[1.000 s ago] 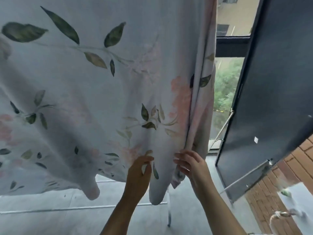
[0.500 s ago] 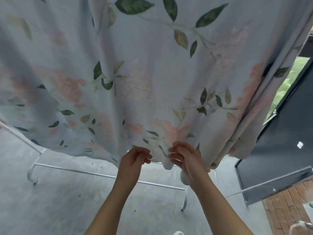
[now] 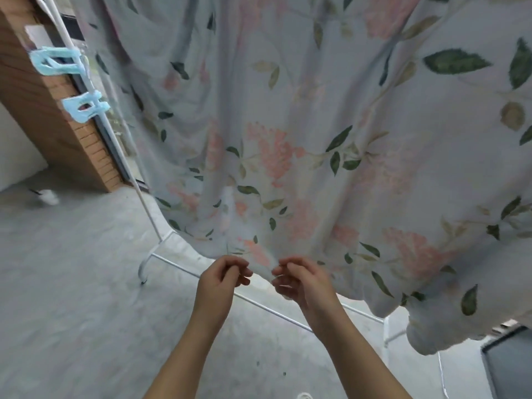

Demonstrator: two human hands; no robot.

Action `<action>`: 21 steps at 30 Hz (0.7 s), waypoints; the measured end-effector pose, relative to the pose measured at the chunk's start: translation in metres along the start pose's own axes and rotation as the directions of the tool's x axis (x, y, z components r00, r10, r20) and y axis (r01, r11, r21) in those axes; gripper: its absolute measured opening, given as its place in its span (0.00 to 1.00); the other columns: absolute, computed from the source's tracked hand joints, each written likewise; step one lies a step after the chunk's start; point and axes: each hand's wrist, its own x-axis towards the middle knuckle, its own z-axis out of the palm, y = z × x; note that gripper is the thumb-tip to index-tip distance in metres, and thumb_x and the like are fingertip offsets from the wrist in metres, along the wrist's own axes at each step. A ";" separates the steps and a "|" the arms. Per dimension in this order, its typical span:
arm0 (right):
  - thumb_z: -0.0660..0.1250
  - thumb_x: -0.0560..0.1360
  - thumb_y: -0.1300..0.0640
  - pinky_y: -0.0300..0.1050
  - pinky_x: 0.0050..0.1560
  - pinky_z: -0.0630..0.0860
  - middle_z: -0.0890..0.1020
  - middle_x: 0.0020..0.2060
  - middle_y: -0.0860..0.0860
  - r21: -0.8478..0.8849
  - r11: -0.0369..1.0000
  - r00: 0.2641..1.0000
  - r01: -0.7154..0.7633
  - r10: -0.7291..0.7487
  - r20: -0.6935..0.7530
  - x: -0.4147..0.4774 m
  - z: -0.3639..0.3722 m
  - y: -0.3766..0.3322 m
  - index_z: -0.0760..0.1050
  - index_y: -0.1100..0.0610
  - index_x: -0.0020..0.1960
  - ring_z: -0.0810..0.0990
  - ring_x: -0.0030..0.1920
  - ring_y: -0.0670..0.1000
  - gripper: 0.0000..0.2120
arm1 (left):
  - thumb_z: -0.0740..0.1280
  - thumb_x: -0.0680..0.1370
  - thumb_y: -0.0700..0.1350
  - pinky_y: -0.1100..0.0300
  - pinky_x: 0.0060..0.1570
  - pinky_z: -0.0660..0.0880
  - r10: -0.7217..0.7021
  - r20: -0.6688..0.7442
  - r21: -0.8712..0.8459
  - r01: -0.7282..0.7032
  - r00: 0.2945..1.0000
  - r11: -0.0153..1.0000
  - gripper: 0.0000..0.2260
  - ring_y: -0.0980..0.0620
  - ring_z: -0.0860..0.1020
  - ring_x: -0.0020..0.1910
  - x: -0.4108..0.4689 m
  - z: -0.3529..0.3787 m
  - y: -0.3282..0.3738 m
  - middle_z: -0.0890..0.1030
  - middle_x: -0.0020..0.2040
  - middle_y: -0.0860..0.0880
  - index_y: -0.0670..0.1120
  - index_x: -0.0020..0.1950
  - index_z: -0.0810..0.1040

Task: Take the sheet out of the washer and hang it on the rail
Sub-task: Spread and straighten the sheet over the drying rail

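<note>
Head view: your left hand (image 3: 223, 279) and right hand (image 3: 300, 282) are meeting at the bottom hem of the sheet (image 3: 288, 125). Your right fingers (image 3: 283, 267) are curling in and pinching that hem. Your left fingers (image 3: 240, 272) are curling just beside it, grip unclear. Farther off, the sheet is hanging in front of the white rail frame (image 3: 128, 171), with two blue clips (image 3: 85, 108) sitting on its left pole.

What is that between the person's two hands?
In the head view, the bottom edge of the flowered sheet dips between the left hand and the right hand.
</note>
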 end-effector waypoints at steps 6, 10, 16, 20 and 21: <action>0.57 0.78 0.68 0.42 0.37 0.76 0.82 0.34 0.54 -0.028 0.999 1.000 -0.031 0.031 -0.004 0.049 0.046 0.005 0.77 0.60 0.45 0.80 0.32 0.52 0.11 | 0.58 0.78 0.30 0.62 0.39 0.77 -0.065 -0.068 -0.035 0.063 0.996 0.997 0.13 0.51 0.80 0.33 0.041 -0.033 -0.012 0.82 0.34 0.45 0.41 0.42 0.79; 0.58 0.78 0.67 0.46 0.42 0.77 0.82 0.37 0.56 -0.038 0.999 0.998 -0.029 0.031 0.051 0.107 0.085 0.003 0.78 0.61 0.46 0.81 0.35 0.53 0.10 | 0.58 0.78 0.31 0.58 0.43 0.77 -0.078 -0.101 0.010 0.079 0.992 0.997 0.12 0.50 0.80 0.35 0.091 -0.060 -0.010 0.83 0.35 0.46 0.41 0.43 0.79; 0.57 0.78 0.67 0.46 0.42 0.78 0.83 0.37 0.56 -0.028 0.998 0.990 -0.051 0.054 0.130 0.196 0.162 -0.017 0.78 0.61 0.46 0.81 0.36 0.53 0.11 | 0.58 0.78 0.31 0.63 0.40 0.78 -0.041 -0.203 0.056 0.054 0.978 0.997 0.12 0.50 0.81 0.35 0.171 -0.121 0.013 0.83 0.37 0.46 0.41 0.44 0.80; 0.57 0.78 0.67 0.50 0.47 0.78 0.83 0.37 0.56 -0.115 0.992 0.977 -0.042 0.065 0.203 0.241 0.220 -0.030 0.79 0.60 0.45 0.82 0.37 0.54 0.12 | 0.58 0.78 0.31 0.64 0.39 0.78 -0.045 -0.331 0.006 0.050 0.943 0.999 0.13 0.49 0.81 0.36 0.216 -0.161 0.014 0.83 0.37 0.44 0.42 0.44 0.80; 0.57 0.77 0.67 0.50 0.47 0.78 0.83 0.36 0.56 -0.126 0.991 0.977 -0.039 0.064 0.203 0.242 0.224 -0.032 0.79 0.60 0.44 0.82 0.37 0.53 0.12 | 0.58 0.78 0.31 0.64 0.39 0.78 -0.053 -0.334 0.002 0.056 0.941 0.998 0.13 0.49 0.81 0.36 0.216 -0.162 0.012 0.83 0.37 0.44 0.42 0.43 0.80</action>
